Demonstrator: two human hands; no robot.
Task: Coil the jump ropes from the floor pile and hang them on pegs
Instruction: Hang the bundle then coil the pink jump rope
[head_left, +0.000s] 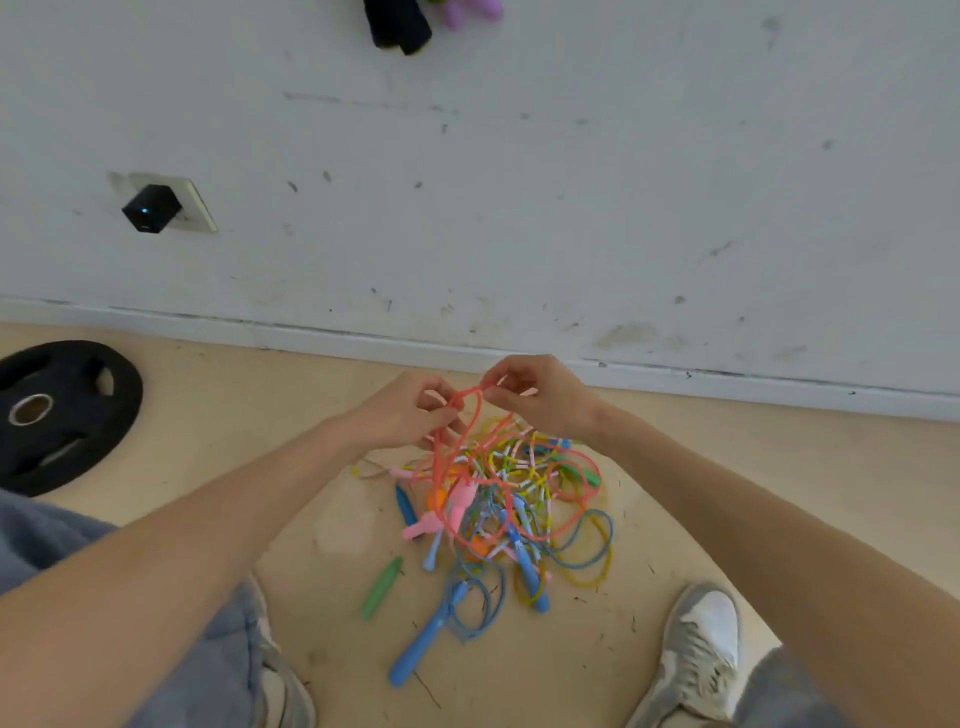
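Largest first: the white scuffed wall (571, 182) fills the top half; no pegs are in view on it; two things hang at the top edge, one dark (397, 26) and one purple (474, 11), cut off by the frame, so we cannot tell whether they are ropes already hung. The tan floor (779, 493) takes the lower half; a black weight plate (67, 415) lies flat at far left, well apart from the work.

The pile of jump ropes (524, 499) sits on the floor between our feet and the wall, a tangle of coral, yellow, blue, green and beaded cords; nearly all of it looks untouched. The grey shoe (701, 649) stands just right of it.

Our left hand (405, 415) has its fingers curled round strands of the coral rope (464, 393); our right hand (545, 397) pinches the same rope at the top of a small loop raised between the two hands. The rest of that rope trails down into the tangle and is not free of it.

A blue handle (415, 652) and a green handle (382, 587) lie loose on the near side of the pile.

Progress, as we judge it: early. One rope is being worked loose or just started into a coil; we see no finished coil; nothing is confirmed as hung. Left to do: free the coral rope, coil it and hang it; then the same for every other rope in the pile.
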